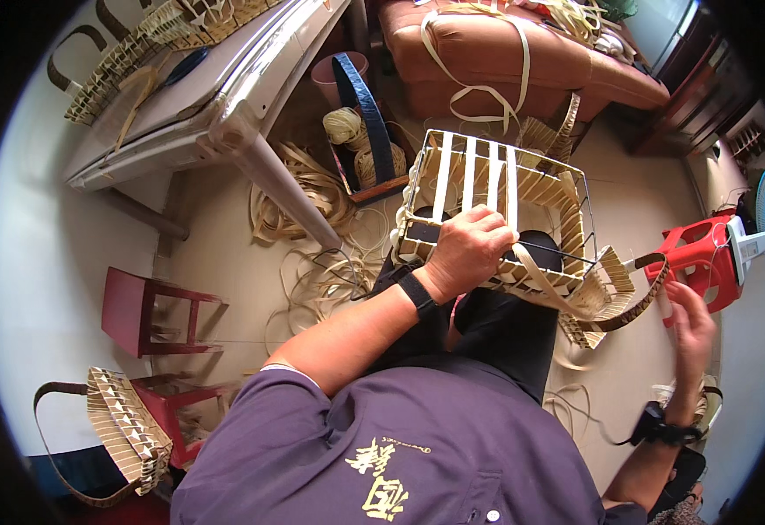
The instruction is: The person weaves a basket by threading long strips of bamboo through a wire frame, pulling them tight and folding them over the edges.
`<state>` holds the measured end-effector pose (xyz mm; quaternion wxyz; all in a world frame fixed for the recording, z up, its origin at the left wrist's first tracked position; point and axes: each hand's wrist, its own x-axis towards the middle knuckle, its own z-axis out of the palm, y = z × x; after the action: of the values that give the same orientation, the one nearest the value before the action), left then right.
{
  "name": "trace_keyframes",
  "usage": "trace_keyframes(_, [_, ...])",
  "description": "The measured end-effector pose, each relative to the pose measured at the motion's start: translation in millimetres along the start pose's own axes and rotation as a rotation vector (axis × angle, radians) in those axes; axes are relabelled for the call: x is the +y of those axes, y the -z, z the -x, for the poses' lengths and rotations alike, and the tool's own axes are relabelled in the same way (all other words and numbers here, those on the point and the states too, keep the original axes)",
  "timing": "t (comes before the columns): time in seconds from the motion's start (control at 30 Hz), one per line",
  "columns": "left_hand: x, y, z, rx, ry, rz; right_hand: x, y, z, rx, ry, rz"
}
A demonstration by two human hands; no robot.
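A rectangular wire-framed basket [580,210] with pale woven strips rests on my lap, several flat strips crossing its top. My left hand [470,249] is closed at the frame's near edge, pinching a cream flat strip [512,188] there. The strip's loose length bends down to the right past the hand. Off to the right, my right hand [690,328] is raised with fingers extended and apart, holding nothing visible. Just left of it curves a dark brown strap handle [640,313], beside a woven piece [611,278] at the basket's right corner.
Coiled strips [299,197] litter the floor by a table leg [290,197]. A box with a blue handle [369,118] holds twine balls. Red stools [168,311] stand left, a red plastic stool [693,254] right. Beyond is a brown sofa [487,52]. A finished-looking woven bag [129,424] sits lower left.
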<state>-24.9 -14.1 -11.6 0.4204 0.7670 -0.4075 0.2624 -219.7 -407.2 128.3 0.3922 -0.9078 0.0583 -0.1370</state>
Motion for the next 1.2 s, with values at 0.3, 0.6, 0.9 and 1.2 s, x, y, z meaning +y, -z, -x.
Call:
trace_keyframes(0.3, [3.2, -1.7, 0.5, -0.045, -0.001, -0.015, -80.0, -189.3, -47.7, -0.73, -0.272, -0.511])
trace_keyframes(0.6, [6.2, -9.8, 7.8, 0.027, -0.032, 0.006, -114.6, -165.6, -162.9, -0.663, -0.206, -0.441])
trace_keyframes(0.9, [21.5, -8.1, 2.1, 0.003, 0.135, 0.029, -104.4, -224.3, -211.9, -0.588, -0.003, 0.15])
trace_keyframes(1.2, [12.1, -11.7, -1.8, -0.076, -0.015, 0.013, -93.1, -245.1, -207.2, -0.407, 0.18, 0.317])
